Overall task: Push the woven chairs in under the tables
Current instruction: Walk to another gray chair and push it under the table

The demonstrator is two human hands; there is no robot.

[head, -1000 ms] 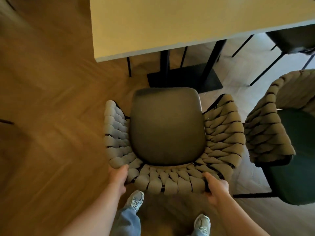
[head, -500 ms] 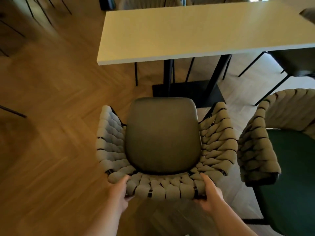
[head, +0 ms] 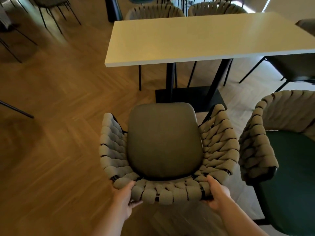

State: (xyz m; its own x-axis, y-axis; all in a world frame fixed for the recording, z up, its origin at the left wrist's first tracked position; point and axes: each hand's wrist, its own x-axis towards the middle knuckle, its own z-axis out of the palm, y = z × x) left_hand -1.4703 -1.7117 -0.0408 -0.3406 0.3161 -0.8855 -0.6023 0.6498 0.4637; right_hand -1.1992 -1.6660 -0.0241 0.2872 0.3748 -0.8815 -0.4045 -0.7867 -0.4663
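A woven chair (head: 163, 142) with a grey-beige braided back and a dark grey seat stands in front of me, facing a white table (head: 196, 38) on black legs. The chair's seat front sits short of the table's near edge, by the black base plate (head: 192, 96). My left hand (head: 126, 198) grips the left end of the chair's backrest, thumb on top and fingers underneath. My right hand (head: 216, 193) grips the right end of the backrest the same way.
A second woven chair (head: 265, 147) with a dark green seat stands close on the right, almost touching the first. Two more woven chairs (head: 185, 9) are tucked at the table's far side. Black-legged chairs (head: 51, 11) stand far left on the herringbone wood floor.
The view has tilted up and back, so the whole table top and the far chairs now show. Both hands keep their grip on the backrest; the chair appears farther from the table edge.
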